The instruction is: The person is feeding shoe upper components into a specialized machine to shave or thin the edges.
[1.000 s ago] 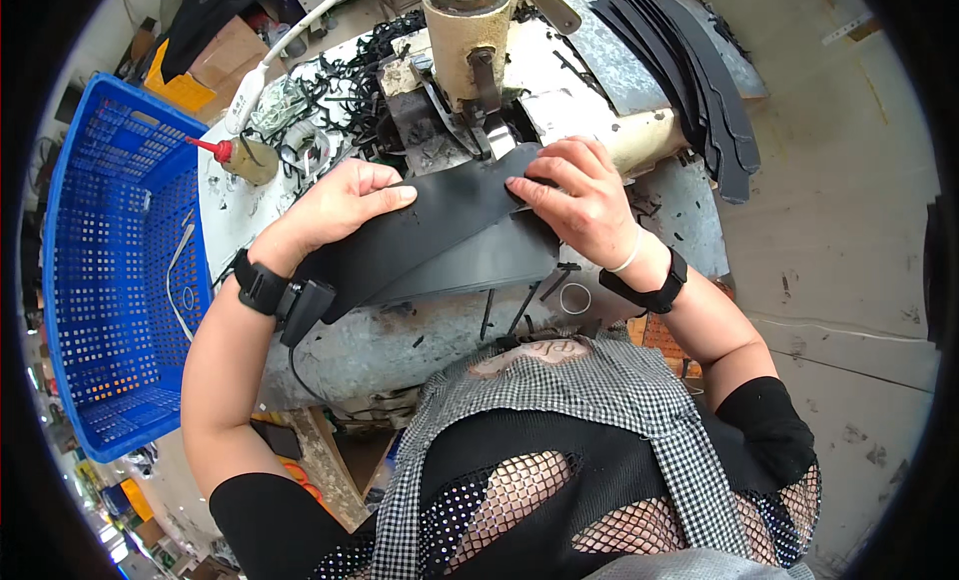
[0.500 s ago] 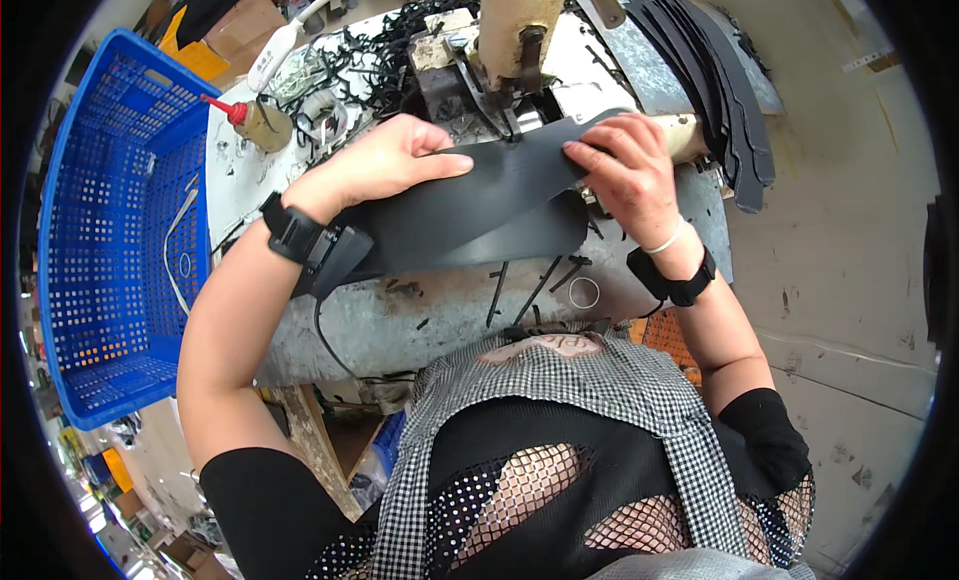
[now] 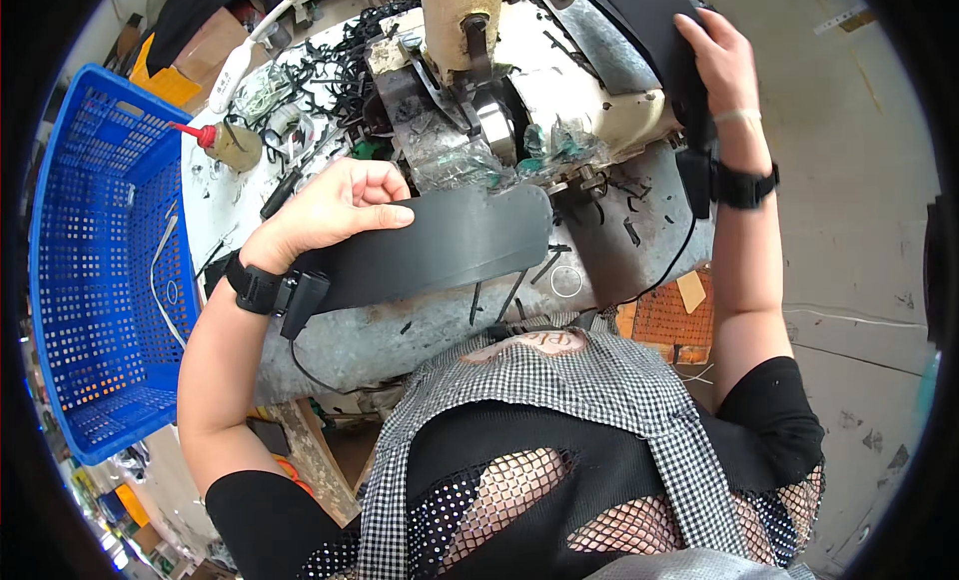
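A curved black strip of flat, leather-like material point(image 3: 470, 240) lies across the front of the machine, its right end rounded. My left hand point(image 3: 350, 205) pinches its upper edge, thumb on top and fingers curled beneath. At the far right my right hand point(image 3: 724, 65) is closed on the edge of another black strip point(image 3: 654, 25), which lies over the stack there; its lower end is partly hidden by the hand and wrist. Between my hands stands the machine point(image 3: 460, 25), a cream-coloured post with a metal roller and worn clear tape around its working area.
A blue plastic basket point(image 3: 60, 280) stands at the left. On the worktable point(image 3: 350, 345) are a red-tipped bottle point(image 3: 232, 145), a white-handled tool point(image 3: 232, 75), tangled black offcuts point(image 3: 335, 70) and a pale ring point(image 3: 566, 281). An orange crate point(image 3: 669, 320) sits below the table's right side.
My right hand has moved up and right from the machine to the stack, carrying one black strip. My left hand has drawn the other strip slightly left and down, exposing the machine's roller.
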Motion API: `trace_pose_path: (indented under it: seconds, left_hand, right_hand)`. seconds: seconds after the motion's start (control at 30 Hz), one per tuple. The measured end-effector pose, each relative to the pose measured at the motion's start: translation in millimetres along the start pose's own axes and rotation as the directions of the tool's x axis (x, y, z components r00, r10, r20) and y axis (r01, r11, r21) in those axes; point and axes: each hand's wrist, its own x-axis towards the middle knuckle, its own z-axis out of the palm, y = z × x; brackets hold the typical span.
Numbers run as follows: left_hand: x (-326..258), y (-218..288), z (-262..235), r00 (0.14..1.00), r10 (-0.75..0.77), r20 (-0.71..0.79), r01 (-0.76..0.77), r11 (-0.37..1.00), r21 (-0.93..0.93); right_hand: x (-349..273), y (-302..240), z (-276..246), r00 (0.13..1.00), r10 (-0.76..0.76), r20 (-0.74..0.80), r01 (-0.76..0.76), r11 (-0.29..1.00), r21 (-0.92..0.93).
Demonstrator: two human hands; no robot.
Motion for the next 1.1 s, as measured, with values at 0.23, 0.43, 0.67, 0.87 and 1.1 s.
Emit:
trace_pose_path:
  seconds: [0.23, 0.43, 0.67, 0.87, 1.1]
  left_hand:
    - [-15, -2, 23, 0.999, -0.026, -0.021, 0.024, 0.996, -0.089]
    - [-4, -48, 82, 0.992, 0.002, -0.128, -0.006, 0.999, -0.037]
    - [26, -104, 115, 0.939, 0.105, -0.326, -0.054, 0.986, 0.16]
    - [17, -113, 125, 0.896, 0.224, -0.384, -0.059, 0.915, 0.399]
    - [-27, -46, 94, 0.954, 0.214, -0.209, -0.117, 0.91, 0.398]
  right_hand:
    - [27, 70, 35, 0.991, 0.09, 0.1, -0.021, 0.835, -0.55]
    - [4, 63, 40, 0.98, -0.087, 0.178, 0.186, 0.722, -0.666]
    - [39, 70, 26, 0.972, -0.055, 0.229, 0.202, 0.693, -0.692]
    - [46, 78, 26, 0.985, -0.011, 0.174, 0.12, 0.769, -0.628]
    - [-16, 48, 29, 0.918, -0.393, 0.049, 0.369, 0.805, -0.465]
